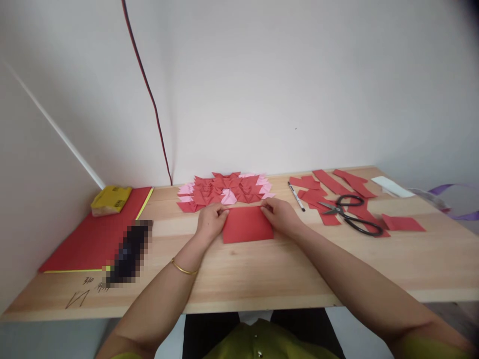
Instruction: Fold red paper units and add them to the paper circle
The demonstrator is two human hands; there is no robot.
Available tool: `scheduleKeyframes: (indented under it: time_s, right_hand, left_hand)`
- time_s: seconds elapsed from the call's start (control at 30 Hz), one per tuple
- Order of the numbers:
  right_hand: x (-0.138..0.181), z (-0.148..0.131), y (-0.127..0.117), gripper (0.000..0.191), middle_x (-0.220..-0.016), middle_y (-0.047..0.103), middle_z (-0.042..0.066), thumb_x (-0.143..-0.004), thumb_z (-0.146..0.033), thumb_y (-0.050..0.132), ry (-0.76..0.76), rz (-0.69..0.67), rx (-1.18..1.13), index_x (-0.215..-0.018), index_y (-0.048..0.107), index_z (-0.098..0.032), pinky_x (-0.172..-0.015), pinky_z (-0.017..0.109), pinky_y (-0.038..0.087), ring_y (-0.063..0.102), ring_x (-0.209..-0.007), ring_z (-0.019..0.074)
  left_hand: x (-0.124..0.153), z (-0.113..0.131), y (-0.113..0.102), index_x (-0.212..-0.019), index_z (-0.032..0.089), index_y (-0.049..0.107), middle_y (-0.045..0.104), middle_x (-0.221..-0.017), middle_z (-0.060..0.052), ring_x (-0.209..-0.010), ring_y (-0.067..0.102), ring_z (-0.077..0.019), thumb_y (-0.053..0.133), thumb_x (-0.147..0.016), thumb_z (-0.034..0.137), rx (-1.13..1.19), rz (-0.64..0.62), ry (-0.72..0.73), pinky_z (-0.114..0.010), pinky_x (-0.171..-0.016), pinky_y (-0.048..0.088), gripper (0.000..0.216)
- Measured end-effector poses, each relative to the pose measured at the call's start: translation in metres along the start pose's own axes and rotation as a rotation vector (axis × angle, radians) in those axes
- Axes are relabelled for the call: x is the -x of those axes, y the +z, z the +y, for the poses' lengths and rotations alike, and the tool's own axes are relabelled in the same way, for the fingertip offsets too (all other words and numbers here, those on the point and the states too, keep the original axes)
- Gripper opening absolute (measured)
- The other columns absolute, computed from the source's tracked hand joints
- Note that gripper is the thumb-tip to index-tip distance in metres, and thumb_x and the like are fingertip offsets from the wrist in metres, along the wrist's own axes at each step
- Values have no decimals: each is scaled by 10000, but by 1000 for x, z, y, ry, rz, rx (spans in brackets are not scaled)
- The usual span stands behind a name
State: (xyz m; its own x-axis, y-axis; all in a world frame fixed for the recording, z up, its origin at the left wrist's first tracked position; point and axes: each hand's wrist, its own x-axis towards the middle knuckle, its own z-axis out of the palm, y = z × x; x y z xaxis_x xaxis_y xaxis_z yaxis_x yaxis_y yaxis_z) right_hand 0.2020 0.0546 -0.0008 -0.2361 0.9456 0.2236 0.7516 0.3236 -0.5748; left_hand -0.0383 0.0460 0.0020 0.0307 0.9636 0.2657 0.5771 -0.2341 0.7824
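Observation:
A red sheet of paper [248, 225] lies on the wooden table between my hands. My left hand [212, 219] pinches its upper left corner, thumb on top. At the upper right corner my right hand [279, 215] grips the same sheet with thumb and fingers. Just beyond my hands sits a cluster of folded red and pink paper pieces [226, 188], close to the wall. A gold bangle [184, 269] circles my left wrist.
Black-handled scissors [342, 212] rest on scattered red paper strips [329, 183] at right, near a pen [296, 196] and a white strip [392, 186]. Leftward, red sheets [86, 239] lie under a yellow packet [111, 200]. A blurred dark object [130, 253] is beside them.

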Motion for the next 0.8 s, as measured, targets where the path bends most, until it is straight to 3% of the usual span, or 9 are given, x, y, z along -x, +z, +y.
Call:
scheduleKeyframes:
  time_s: [0.23, 0.43, 0.57, 0.67, 0.8]
  right_hand:
    - [-2, -7, 1, 137, -900, 654, 73, -838, -227, 467, 16, -82, 269, -843, 597, -186, -674, 276, 321, 562, -808, 186]
    - [0, -8, 5, 179, -1043, 608, 101, -840, -230, 484, 44, -48, 275, -994, 564, -185, -733, 310, 326, 557, -926, 215]
    - [-2, -7, 10, 243, -1106, 594, 99, -839, -154, 459, -65, -21, 271, -1040, 583, -210, -811, 345, 305, 545, -992, 222]
    - [-4, -5, 13, 259, -1012, 635, 81, -864, -120, 403, -153, -83, 291, -948, 630, -211, -826, 351, 291, 553, -966, 212]
    - [-5, -6, 12, 257, -1005, 646, 84, -845, -104, 415, -179, -122, 316, -931, 641, -192, -821, 335, 299, 552, -971, 209]
  left_hand:
    - [-2, 5, 4, -779, 195, 686, 653, -796, -76, -791, 562, -223, 547, -777, 225, -433, -98, 69, -328, -734, 373, 142]
    - [-1, 6, 6, -819, 189, 666, 629, -824, -84, -823, 551, -233, 544, -793, 240, -550, -111, 60, -344, -750, 370, 135]
    - [1, 8, 9, -998, 198, 633, 609, -957, -111, -923, 525, -279, 594, -765, 238, -618, -45, 60, -378, -769, 373, 241]
    - [0, 6, 13, -1092, 212, 608, 589, -1031, -112, -982, 498, -281, 567, -776, 180, -636, -30, 173, -384, -805, 379, 320]
    - [-3, 1, 17, -1041, 205, 647, 608, -964, -82, -906, 522, -208, 411, -837, 86, -610, -232, 368, -330, -807, 407, 334]
